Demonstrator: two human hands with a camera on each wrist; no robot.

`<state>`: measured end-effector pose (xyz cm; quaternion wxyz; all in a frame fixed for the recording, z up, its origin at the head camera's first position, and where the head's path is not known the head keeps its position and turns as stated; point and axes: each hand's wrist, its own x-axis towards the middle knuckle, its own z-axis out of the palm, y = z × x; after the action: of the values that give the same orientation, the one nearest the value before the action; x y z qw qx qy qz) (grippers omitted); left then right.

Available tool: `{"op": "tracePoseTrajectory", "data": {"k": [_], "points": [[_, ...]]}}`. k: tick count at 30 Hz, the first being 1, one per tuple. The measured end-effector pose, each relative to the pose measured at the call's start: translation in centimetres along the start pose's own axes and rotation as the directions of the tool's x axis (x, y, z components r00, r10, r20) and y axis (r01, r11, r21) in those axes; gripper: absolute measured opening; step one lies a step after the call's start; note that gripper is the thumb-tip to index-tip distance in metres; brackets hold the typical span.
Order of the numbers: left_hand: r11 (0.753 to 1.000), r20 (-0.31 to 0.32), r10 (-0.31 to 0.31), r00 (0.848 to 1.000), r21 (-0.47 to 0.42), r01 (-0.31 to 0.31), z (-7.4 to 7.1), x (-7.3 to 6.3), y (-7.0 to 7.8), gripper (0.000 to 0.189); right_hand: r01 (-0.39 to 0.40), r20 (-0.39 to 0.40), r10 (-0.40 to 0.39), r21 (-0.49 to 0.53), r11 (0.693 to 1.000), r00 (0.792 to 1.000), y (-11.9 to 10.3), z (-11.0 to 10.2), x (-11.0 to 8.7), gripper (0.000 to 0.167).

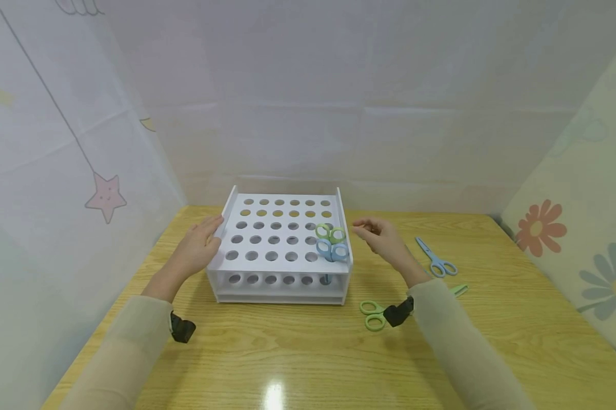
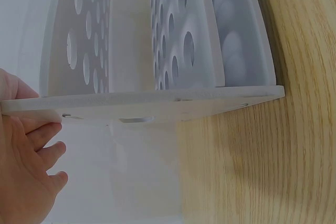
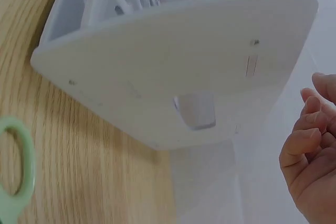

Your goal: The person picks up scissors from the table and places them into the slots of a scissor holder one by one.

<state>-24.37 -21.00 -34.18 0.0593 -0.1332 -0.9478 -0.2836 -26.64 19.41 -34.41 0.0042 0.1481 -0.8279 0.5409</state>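
A white rack with rows of round holes stands on the table. My left hand holds its left side panel by the upper edge, thumb on one side and fingers on the other. Green-handled scissors and blue-handled scissors stand handles up in holes of the right column. My right hand is just right of the rack, apart from the right side panel, its fingers loosely curled around nothing.
Blue scissors lie on the wooden table to the right. Green scissors lie nearer, partly hidden under my right forearm. A thin bluish tip shows beside that forearm. Printed cloth hangs behind and at both sides.
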Motion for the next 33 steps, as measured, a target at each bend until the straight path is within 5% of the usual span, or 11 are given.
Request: {"op": "tracePoseTrajectory", "data": {"k": [33], "points": [[1.000, -0.005, 0.000, 1.000, -0.009, 0.000, 0.1, 0.1, 0.0, 0.051, -0.059, -0.101, 0.049, -0.093, 0.994, 0.994, 5.2, -7.5, -2.9, 0.043]]}}
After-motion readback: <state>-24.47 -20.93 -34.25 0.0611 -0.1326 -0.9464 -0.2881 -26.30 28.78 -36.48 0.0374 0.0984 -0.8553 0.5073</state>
